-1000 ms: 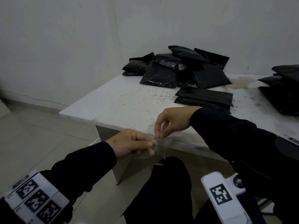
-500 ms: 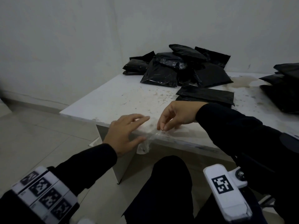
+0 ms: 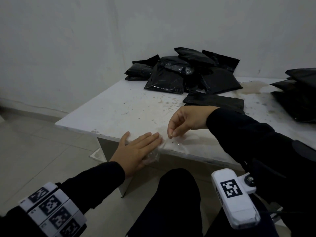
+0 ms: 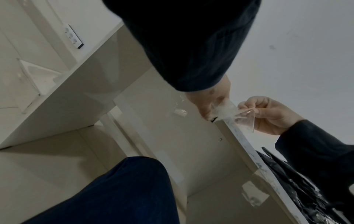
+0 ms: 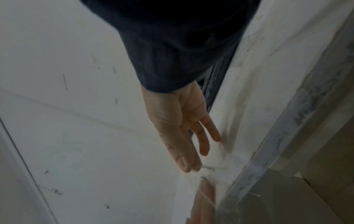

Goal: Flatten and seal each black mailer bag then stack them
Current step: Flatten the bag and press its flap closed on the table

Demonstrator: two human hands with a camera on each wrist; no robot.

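At the near edge of the table [image 3: 119, 106], the left hand [image 3: 136, 151] lay flat, fingers straight, pressing a clear plastic strip [image 3: 152, 156] against the tabletop and over the lip. The right hand [image 3: 184, 120] pinched the strip's other end between thumb and forefinger, remaining fingers loosely curled.

From the left wrist view the film [image 4: 229, 112] read as thin, crinkled and transparent, probably a peeled adhesive liner, though I couldn't confirm that. No mailer bag was in either hand.

Judgement on the step: they were getting rid of the liner, not sealing. To do it well, keep the flat hand as the anchor and free the pinch cleanly so the film doesn't cling to the fingertips (static is the likely nuisance), then reach for the next bag.

Counts:
- loose pile of black mailer bags [image 3: 184, 72] at the far side of the table: roughly six or seven, overlaps made it inexact
- flattened bags [image 3: 213, 101] just beyond the right hand: looked like two stacked, not certain
- another dark stack [image 3: 297, 100] at the right edge, cut off by the frame: count unknown
- clear strips: one
- hands: two, both busy with film
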